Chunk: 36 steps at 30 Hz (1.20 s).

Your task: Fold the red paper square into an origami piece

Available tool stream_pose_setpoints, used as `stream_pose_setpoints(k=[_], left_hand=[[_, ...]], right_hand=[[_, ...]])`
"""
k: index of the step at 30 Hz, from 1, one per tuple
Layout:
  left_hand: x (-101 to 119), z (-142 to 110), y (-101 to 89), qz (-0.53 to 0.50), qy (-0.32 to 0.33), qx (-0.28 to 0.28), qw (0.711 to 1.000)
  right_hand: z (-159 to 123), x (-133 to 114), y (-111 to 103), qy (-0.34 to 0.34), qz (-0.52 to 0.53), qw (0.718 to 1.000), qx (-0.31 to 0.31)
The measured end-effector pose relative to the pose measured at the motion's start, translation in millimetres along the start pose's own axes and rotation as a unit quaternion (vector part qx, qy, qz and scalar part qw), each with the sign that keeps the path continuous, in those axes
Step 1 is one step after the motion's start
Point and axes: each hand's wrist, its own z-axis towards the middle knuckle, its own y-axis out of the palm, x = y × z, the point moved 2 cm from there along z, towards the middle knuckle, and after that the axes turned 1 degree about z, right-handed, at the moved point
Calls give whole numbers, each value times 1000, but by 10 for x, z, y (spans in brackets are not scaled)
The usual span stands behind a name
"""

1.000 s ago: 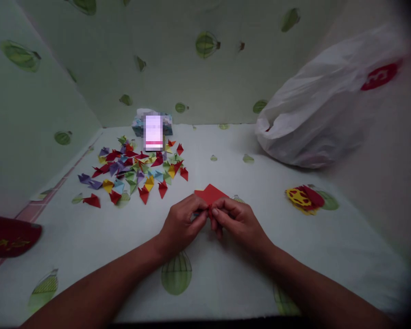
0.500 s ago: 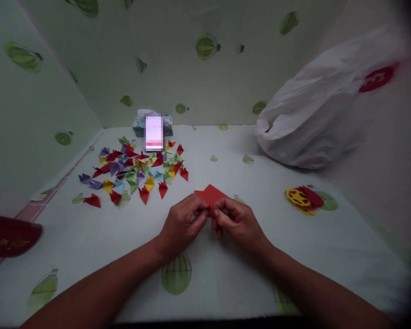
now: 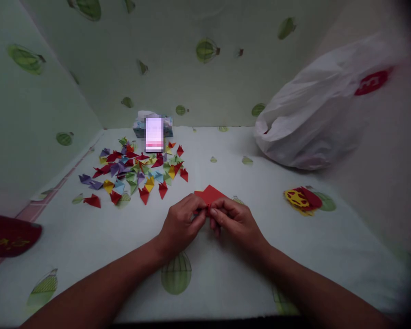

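Two bare hands close together at mid-table, fingertips nearly meeting. Left hand [image 3: 181,221]: thumb and fingers pinched on a small red paper piece [image 3: 208,209]. Right hand [image 3: 241,221]: thumb and forefinger clamped on the same piece from the other side. Its shape is mostly hidden by the fingers.

Just beyond the fingertips, flat red paper [image 3: 210,193] shows pointed corners, with a thin yellow edge at its left. Cannot tell whether it joins the pinched piece or lies separate beneath.

Progress: dozens of small folded paper figures [image 3: 144,195] lie loosely scattered on the patterned tablecloth [image 3: 226,274], left of the hands; red, yellow, green, blue, purple. These look complete, in my judgement. The piece in hand appears partly worked, its folding unfinished; the flat red paper looks largely unworked. Total count left: not determinable.

Surroundings: lit phone [image 3: 154,132] propped before a tissue box [image 3: 139,131], behind the figures; white plastic bag [image 3: 304,119] at far right; red and yellow cut-outs [image 3: 303,200] nearer, also right.
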Motion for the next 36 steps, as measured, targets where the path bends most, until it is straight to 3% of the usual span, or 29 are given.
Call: stream_pose_setpoints(k=[36], left_hand=[[32,2,2,14,5,-7,1000]], right_hand=[[-24,-23,14,-12,-9,1000,-11]])
